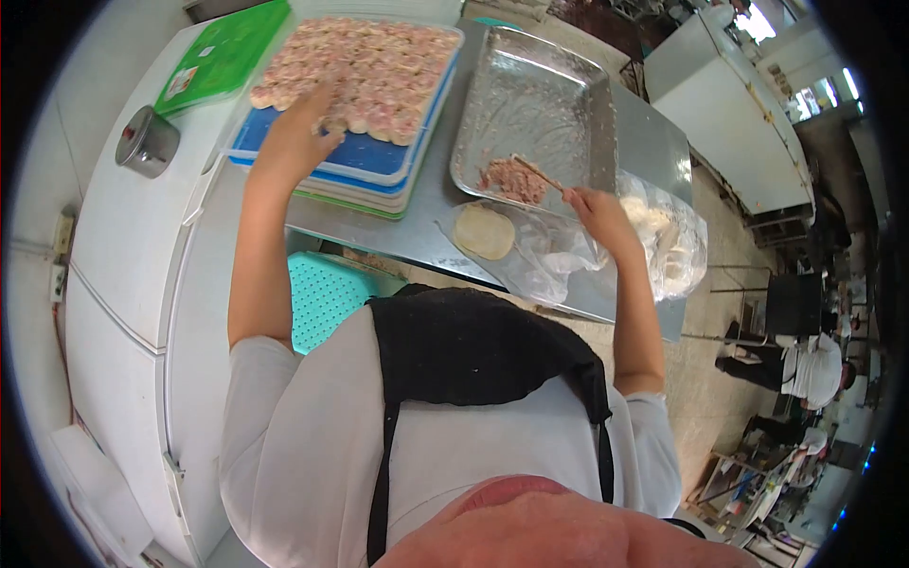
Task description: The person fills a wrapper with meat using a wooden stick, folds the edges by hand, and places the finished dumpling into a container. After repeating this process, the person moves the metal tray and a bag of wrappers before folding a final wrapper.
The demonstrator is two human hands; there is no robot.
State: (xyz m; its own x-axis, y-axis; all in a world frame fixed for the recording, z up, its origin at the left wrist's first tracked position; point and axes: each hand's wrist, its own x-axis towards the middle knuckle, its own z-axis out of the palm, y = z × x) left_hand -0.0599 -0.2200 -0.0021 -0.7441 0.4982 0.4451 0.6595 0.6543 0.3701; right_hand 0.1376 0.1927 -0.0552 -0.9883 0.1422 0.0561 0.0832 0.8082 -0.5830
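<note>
Dumplings (355, 71) lie at the left hand (295, 142), its grip unclear; the right hand (601, 220), well apart, clamps a stick (537, 172).

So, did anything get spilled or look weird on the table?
I can't see anything spilled or broken. The clear plastic looks untidy, because it's crumpled near the table's edge. The metal tray is smeary around the pinkish mixture, but that's probably just from using it.
</note>
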